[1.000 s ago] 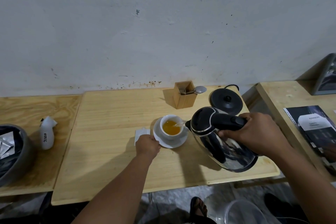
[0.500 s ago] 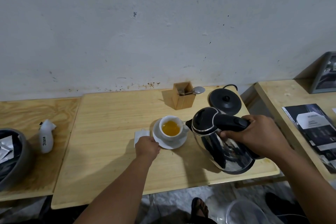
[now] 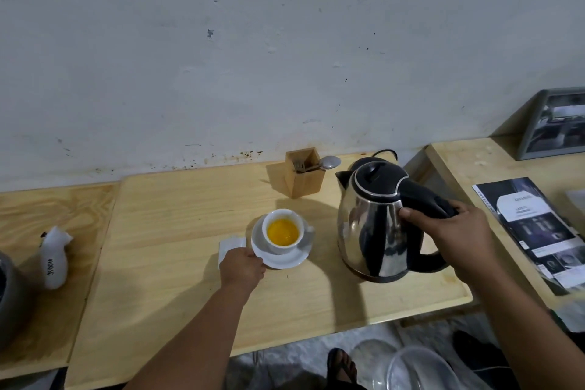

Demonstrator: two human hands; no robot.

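Right hand [image 3: 456, 231] wrapped round the black handle of the kettle [image 3: 370, 231], fingers curled tight, thumb up near the steel body. Kettle upright, lid down, spout aimed away from that hand, over toward the left hand's side. Honestly can't tell whether resting on the table [image 3: 177, 225] or hanging just above it.

Left hand [image 3: 242, 269] pinching the near rim of the saucer [image 3: 285, 261], fingers curled at the edge. Cup [image 3: 281, 245] sitting upright on the saucer just past the left hand's fingertips, full of orange-yellow drink, little handle turned toward the right hand. Hands well apart, cup and saucer much nearer the left one, a bare strip of table between saucer and kettle.

Other bits: white slip of paper [image 3: 231, 245] right beyond the left hand's knuckles, beside the saucer. Wooden box [image 3: 304, 180] further out past the cup, roughly between the two hands, spoon [image 3: 329, 162] poking out of it toward the kettle. White pouch [image 3: 55, 258] way off on the outer side of the left hand. Brochure [image 3: 531, 231] just outside the right hand, on the next table over.
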